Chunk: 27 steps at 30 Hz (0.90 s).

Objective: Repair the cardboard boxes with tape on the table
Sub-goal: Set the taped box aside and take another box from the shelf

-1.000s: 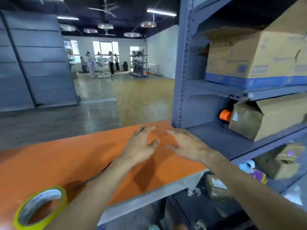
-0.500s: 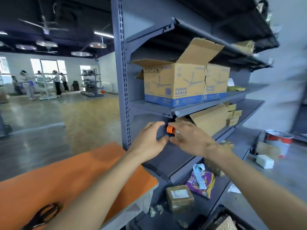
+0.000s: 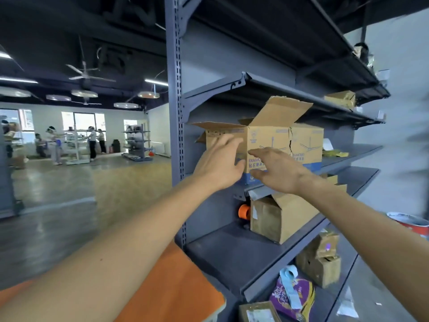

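A large cardboard box [image 3: 271, 138] with a blue bottom band and raised top flaps stands on a grey shelf [image 3: 336, 160] at chest height. A torn vertical split runs down its front. My left hand [image 3: 219, 165] reaches toward the box's left corner with fingers spread. My right hand [image 3: 276, 169] stretches toward the front face, fingers straight. Neither hand grips anything. A corner of the orange table [image 3: 176, 291] shows at the bottom. The tape roll is out of view.
One shelf lower sit a smaller brown box [image 3: 276, 217] and an orange roll [image 3: 243, 211]. Lower shelves hold a crumpled box [image 3: 321, 261], a purple bag [image 3: 294, 298] and a small box [image 3: 257, 313]. A red bucket [image 3: 411, 223] stands at right. People stand far off at left.
My view has swung up from the orange table to the shelving. Both hands rose from the lower shelf level to the big box on the upper shelf. Tape and scissors have left the view.
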Each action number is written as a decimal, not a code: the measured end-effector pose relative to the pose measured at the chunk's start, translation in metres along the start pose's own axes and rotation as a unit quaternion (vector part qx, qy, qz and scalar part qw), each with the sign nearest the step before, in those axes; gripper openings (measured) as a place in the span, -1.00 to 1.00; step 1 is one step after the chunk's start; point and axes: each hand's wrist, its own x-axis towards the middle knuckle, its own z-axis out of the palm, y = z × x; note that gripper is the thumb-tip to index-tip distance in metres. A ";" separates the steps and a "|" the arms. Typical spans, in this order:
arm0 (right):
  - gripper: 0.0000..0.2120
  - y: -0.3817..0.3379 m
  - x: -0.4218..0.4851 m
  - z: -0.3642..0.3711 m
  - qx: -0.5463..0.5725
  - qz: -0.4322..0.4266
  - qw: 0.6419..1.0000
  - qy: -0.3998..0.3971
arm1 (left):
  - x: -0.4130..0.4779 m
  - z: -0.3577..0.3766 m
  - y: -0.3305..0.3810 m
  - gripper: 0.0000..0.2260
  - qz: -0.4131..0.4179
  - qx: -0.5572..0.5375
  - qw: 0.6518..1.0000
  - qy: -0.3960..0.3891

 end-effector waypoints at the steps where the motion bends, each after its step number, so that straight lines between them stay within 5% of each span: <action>1: -0.47 0.003 0.007 -0.003 -0.002 0.004 1.000 -0.001 | 0.010 -0.002 0.000 -0.48 0.009 0.019 1.000 0.008; 9: -0.51 0.023 0.049 0.008 -0.002 0.037 0.999 0.006 | 0.096 0.003 0.001 -0.44 0.018 0.169 0.985 -0.006; 21: -0.59 0.052 0.046 0.034 0.112 0.076 0.991 -0.006 | 0.105 0.012 0.003 -0.84 -0.019 0.156 0.986 0.052; 27: -0.54 0.022 0.031 0.031 0.177 0.065 0.982 0.016 | 0.057 -0.025 0.003 -0.87 -0.015 0.151 0.984 0.095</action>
